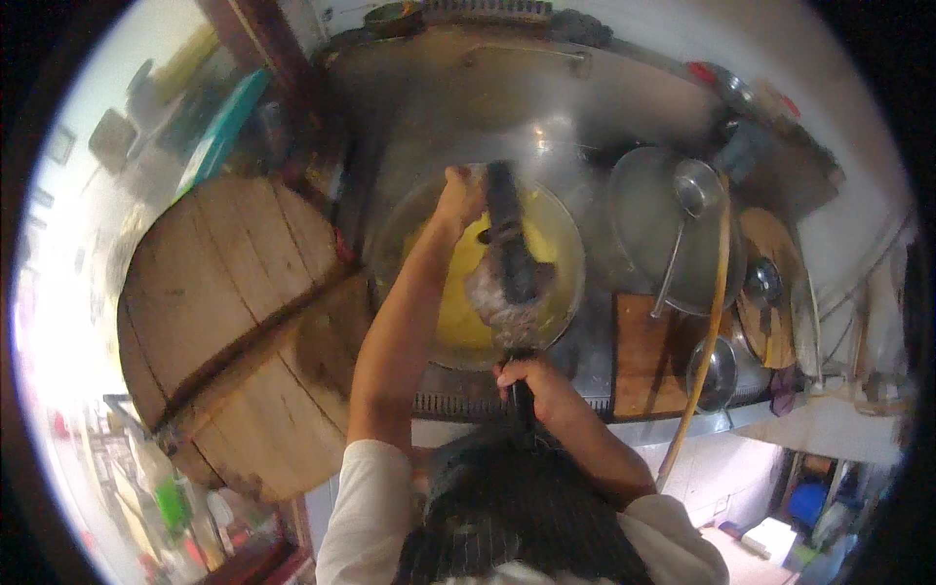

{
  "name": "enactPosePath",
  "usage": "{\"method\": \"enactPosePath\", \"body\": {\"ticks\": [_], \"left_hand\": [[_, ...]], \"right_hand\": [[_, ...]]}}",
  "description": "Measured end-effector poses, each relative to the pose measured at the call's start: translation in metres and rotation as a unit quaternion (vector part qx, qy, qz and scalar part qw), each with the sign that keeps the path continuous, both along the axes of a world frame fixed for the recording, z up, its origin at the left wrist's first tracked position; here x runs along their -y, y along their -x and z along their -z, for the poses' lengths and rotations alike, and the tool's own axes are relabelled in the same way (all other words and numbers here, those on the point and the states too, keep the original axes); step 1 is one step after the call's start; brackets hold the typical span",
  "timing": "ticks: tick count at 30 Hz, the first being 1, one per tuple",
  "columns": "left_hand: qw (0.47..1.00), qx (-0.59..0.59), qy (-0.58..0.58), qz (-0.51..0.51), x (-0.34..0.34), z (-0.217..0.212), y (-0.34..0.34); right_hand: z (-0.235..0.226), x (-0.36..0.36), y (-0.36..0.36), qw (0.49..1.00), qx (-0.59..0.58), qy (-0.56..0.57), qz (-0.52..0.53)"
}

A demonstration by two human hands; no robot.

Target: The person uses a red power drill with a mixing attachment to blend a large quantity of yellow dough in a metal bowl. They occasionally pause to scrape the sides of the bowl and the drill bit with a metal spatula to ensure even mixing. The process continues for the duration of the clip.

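Worktop (593, 341) of metal around wok (574, 258); pale wall (829, 107)

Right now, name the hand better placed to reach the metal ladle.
The right hand, probably: nearer the ladle, though its grip is on a black handle; the left hand is farther off.

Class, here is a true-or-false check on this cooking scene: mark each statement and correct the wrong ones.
1. The right hand grips a black handle. True.
2. The metal ladle lies left of the large pan. False: it lies to the right.
3. The pan holds something yellow. True.
4. The sleeves are dark red. False: they are pale.
5. The left hand is higher in the picture than the right. True.
6. The largest wooden board is square. False: it is round.
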State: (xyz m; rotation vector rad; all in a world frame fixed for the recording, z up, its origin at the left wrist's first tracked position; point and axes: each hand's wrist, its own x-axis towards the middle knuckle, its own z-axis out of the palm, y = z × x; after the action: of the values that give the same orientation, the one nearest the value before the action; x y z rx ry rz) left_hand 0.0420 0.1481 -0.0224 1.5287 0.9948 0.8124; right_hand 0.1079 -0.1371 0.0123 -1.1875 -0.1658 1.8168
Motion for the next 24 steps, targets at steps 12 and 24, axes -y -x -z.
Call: {"method": "enactPosePath", "body": {"ticks": [12, 24], "left_hand": [[0.870, -0.490, 0.054, -0.030, 0.209, 0.153, 0.214], [0.829, -0.551, -0.047, -0.079, 0.298, 0.132, 0.208]], "right_hand": [[0.002, 0.005, -0.036, 0.956, -0.258, -0.025, 0.135], [0.019, 0.007, -0.044, 0.955, -0.273, -0.037, 0.108]]}}
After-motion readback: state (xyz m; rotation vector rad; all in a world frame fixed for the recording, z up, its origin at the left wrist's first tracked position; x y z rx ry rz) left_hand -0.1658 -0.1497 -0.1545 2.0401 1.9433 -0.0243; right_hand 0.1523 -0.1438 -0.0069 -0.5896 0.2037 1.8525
